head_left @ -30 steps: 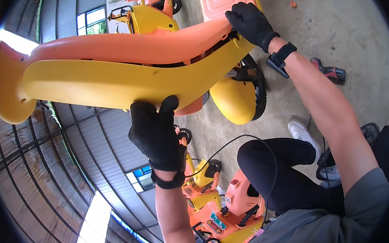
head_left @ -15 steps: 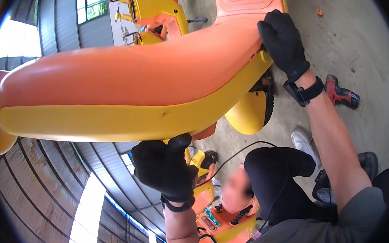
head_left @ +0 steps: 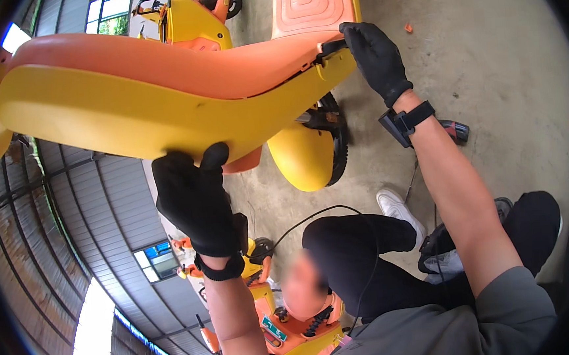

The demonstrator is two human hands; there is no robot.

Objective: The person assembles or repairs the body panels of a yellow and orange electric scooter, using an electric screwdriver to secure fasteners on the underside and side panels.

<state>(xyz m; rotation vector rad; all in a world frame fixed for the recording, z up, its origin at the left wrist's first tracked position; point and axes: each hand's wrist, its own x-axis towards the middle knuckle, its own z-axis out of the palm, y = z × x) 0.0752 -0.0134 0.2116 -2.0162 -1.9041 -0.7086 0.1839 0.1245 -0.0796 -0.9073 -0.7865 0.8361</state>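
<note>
In black gloves, my left hand (head_left: 192, 200) grips the lower edge of a long yellow side panel (head_left: 128, 116) under a salmon-pink seat-like top (head_left: 158, 64). My right hand (head_left: 377, 62) has its fingers closed at the panel's upper right end, where it meets a pink grooved deck (head_left: 312, 7). A dark gap with exposed black fittings (head_left: 325, 52) runs along the seam there, just left of my right fingers. A yellow fender (head_left: 300, 163) and black tire (head_left: 337, 151) sit below the body.
Other yellow and pink scooters (head_left: 191, 26) stand at the top and below (head_left: 300, 348). A red-black power drill (head_left: 455, 132) lies on the concrete floor (head_left: 487, 51), partly behind my right arm. Black cables loop over my bent knee (head_left: 341, 239). A corrugated wall (head_left: 78, 205) is left.
Since half a second ago the panel and both hands have shifted up and left in view. More of the yellow side shows, and the dark seam gap is visible again.
</note>
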